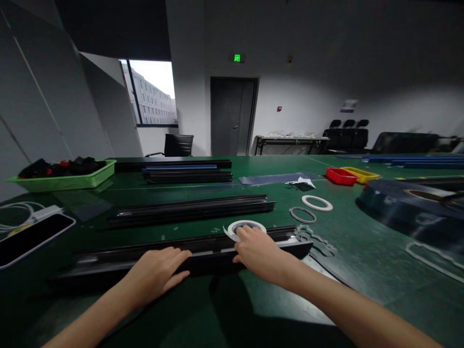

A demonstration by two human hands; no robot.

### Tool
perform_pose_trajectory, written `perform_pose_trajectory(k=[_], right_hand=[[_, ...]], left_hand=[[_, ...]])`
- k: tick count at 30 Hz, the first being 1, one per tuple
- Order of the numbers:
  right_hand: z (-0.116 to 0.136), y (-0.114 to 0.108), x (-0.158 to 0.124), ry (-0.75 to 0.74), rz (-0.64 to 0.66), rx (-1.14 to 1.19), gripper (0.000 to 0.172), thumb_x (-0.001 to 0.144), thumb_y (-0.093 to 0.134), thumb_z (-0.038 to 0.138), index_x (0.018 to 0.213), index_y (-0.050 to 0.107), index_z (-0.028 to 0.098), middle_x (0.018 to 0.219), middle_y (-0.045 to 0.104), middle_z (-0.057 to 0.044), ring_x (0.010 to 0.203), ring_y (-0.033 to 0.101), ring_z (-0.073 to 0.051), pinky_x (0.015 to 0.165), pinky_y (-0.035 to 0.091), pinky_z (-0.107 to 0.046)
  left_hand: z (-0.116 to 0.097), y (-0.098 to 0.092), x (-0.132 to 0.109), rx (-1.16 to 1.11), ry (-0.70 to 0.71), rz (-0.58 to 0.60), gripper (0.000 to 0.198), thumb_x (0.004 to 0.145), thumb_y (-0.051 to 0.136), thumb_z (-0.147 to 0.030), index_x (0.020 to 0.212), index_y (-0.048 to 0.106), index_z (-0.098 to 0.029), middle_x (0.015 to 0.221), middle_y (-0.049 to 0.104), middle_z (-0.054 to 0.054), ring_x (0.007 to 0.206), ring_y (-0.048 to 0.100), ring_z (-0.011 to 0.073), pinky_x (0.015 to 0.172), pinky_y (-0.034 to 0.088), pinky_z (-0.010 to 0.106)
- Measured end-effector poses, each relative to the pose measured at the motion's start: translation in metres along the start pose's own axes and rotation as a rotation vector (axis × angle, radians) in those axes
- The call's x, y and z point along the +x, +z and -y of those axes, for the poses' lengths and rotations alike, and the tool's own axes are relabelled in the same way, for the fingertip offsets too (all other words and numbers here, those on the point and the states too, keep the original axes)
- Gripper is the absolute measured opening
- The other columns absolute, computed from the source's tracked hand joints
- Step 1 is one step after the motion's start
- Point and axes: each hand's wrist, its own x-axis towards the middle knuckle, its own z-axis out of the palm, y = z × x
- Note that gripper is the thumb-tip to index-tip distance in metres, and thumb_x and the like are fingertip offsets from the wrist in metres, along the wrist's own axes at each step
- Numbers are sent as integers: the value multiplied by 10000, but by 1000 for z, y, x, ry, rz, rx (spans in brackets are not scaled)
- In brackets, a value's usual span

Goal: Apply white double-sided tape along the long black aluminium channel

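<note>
A long black channel-shaped strip (213, 265) lies across the green table in front of me, with a white tape strip (206, 253) along its upper edge. My left hand (155, 268) grips the channel's near edge, fingers over the top and thumb against the front side. Farther right, my right hand (255, 253) is closed on a roll of white tape (248, 222) just above the channel. A loose tail of tape sticks out at the roll's left. The fingertips of my right hand are partly hidden behind the hand.
Behind lie another black strip (195, 212) and a stack of strips (188, 176). To the right are a white tape roll (328, 207), a grey ring (314, 218), a red tray (340, 179) and a large dark roll (391, 212). A phone (36, 239) and green basket (72, 182) stand left.
</note>
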Motion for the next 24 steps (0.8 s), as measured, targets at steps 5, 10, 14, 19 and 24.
perform_pose_trajectory(k=[5,10,14,19,24], right_hand=[[-1,-7,-7,43,14,-1,291,774,596,383,757,701,112,895,594,-153,811,528,-240,698,411,-344],[7,7,2,-44,-78,89,411,807,512,490,827,688,119,892,563,-129,839,499,-231,706,400,-338],[10,18,9,-70,-125,121,428,807,502,508,811,691,124,895,545,-118,858,486,-227,719,387,-334],[6,18,8,-79,-114,140,411,793,529,501,777,700,127,897,545,-119,853,487,-222,698,383,-321],[6,12,8,-62,-73,117,396,786,547,486,773,703,123,865,564,-116,822,503,-218,676,381,-312]], left_hand=[[1,1,1,-4,-9,8,325,892,411,-354,1172,485,-205,1019,645,63,899,615,216,732,511,357],[0,2,2,-2,-18,32,328,896,402,-360,1171,486,-203,1013,648,71,898,615,217,745,506,357],[-2,2,3,-4,-21,38,319,895,406,-363,1164,491,-216,1001,648,67,884,615,201,758,494,329],[-2,0,3,-4,-14,39,313,898,396,-364,1163,488,-222,991,644,63,881,610,197,755,488,324],[-2,-3,3,11,-16,37,307,897,393,-366,1155,489,-230,982,634,59,869,603,204,739,491,343]])
